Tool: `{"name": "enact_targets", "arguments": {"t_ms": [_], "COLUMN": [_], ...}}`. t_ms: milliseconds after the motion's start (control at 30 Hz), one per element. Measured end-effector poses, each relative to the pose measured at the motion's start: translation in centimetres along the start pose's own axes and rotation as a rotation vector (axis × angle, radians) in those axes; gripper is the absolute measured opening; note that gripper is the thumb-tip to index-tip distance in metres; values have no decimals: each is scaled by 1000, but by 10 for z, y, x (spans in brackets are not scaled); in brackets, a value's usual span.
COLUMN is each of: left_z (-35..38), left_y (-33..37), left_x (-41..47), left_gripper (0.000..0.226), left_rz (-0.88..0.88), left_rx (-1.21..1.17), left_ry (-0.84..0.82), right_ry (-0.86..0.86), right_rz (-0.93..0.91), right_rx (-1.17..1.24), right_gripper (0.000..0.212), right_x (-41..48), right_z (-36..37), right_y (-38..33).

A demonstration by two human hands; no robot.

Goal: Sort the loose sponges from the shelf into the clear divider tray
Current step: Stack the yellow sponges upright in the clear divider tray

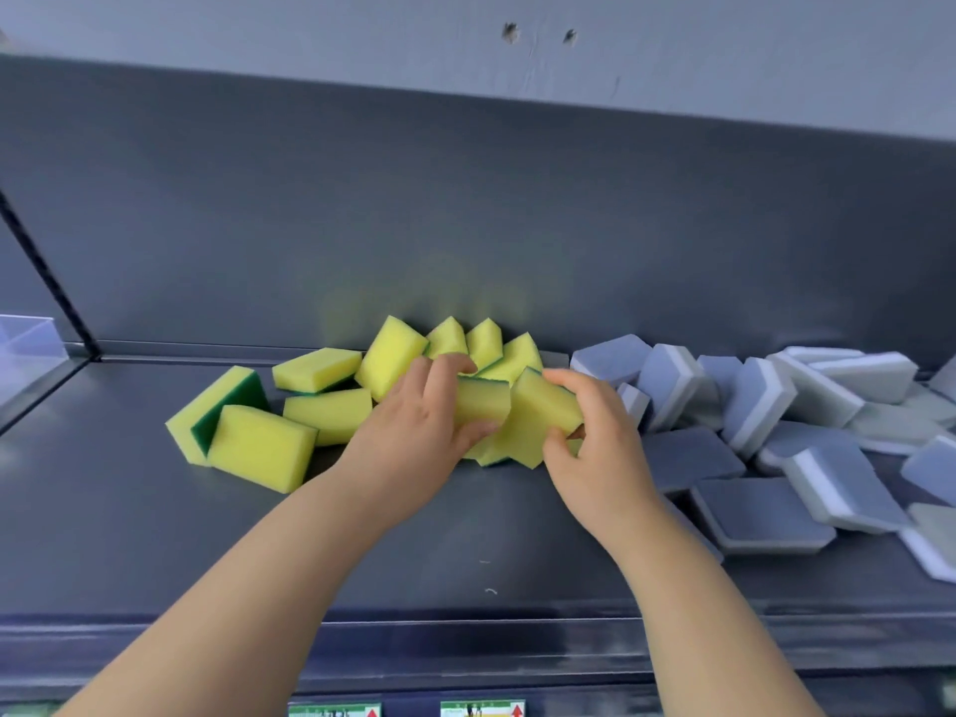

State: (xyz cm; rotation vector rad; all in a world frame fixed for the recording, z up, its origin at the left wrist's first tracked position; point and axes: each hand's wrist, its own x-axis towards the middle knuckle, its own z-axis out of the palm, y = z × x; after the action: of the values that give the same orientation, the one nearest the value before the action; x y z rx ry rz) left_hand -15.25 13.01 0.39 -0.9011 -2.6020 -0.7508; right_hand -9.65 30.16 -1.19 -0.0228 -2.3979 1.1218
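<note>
Sorting looks barely begun: yellow sponges (pixel 261 447) and grey sponges (pixel 755 401) lie loose on the shelf (pixel 155 535), and the visible corner of the clear tray (pixel 26 349), far left, shows nothing inside. The left hand (pixel 414 426) curls round 1 yellow sponge (pixel 481 403); the right hand (pixel 595 442) grips a second yellow sponge (pixel 543 416) beside it.

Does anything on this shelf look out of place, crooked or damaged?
Yes. The yellow sponges and the grey sponges lie in loose heaps on the shelf, many tilted and overlapping. The wall above has two small chipped marks. Nothing looks spilled.
</note>
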Motion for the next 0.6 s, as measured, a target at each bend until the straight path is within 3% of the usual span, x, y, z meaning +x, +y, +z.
{"name": "enact_targets", "arguments": {"t_ms": [167,433,600], "left_z": [-2,-29,-62], "left_y": [0,-1,-24], "left_x": [-7,-21,-55], "left_gripper": [43,42,39], "left_rz": [-59,-79,-108], "left_rx": [45,-92,-115], "left_ry": [-106,33,93], "right_ry": [-62,-104,-110], "right_rz": [-2,-161,-268], "right_rx": [6,-46,-65], "right_gripper": [53,61,47], "right_x": [-8,-5,-15], "right_z": [2,5,30], "right_y": [7,-18,-63]}}
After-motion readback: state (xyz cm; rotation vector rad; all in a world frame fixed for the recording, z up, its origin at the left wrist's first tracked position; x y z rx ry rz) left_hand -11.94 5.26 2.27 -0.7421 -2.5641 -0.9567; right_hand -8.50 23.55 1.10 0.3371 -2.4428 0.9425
